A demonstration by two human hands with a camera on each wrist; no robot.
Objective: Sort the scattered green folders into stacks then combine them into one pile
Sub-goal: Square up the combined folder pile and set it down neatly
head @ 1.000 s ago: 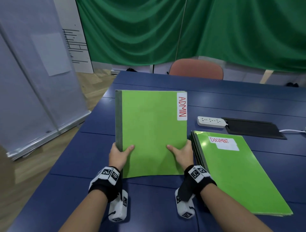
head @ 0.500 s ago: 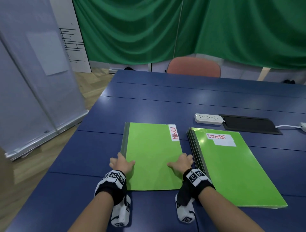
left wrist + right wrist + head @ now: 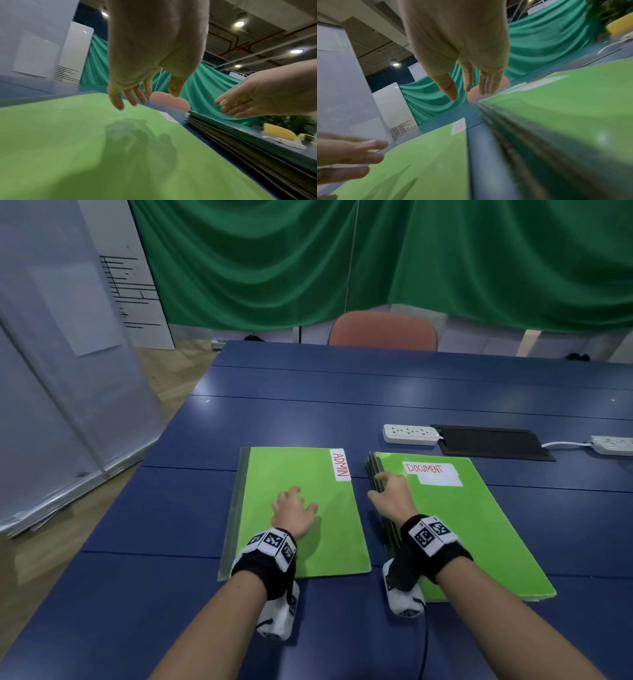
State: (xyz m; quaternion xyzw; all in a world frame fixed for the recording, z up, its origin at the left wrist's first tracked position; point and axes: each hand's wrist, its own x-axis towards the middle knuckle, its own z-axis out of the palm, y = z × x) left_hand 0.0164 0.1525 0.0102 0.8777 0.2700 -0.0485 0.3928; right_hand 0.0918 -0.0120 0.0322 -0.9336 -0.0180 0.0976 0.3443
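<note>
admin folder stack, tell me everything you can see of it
The ADMIN folder stack lies flat on the blue table, left of the DOCUMENT stack, with a strip of bare table between them. Its top cover is bright green and looks like matte card; a grey-green spine edge runs along its left side. A white label with red letters reading ADMIN sits at its far right corner. The left hand is spread open over the cover; contact is unclear.

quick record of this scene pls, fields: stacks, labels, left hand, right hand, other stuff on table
stacks: two green piles side by side, apart, on the blue table
labels: ADMIN stack; DOCUMENT stack
left hand: open, over the ADMIN cover, no grip
right hand: open, at the DOCUMENT stack's left edge, no grip
other: power strip, black mat
</note>
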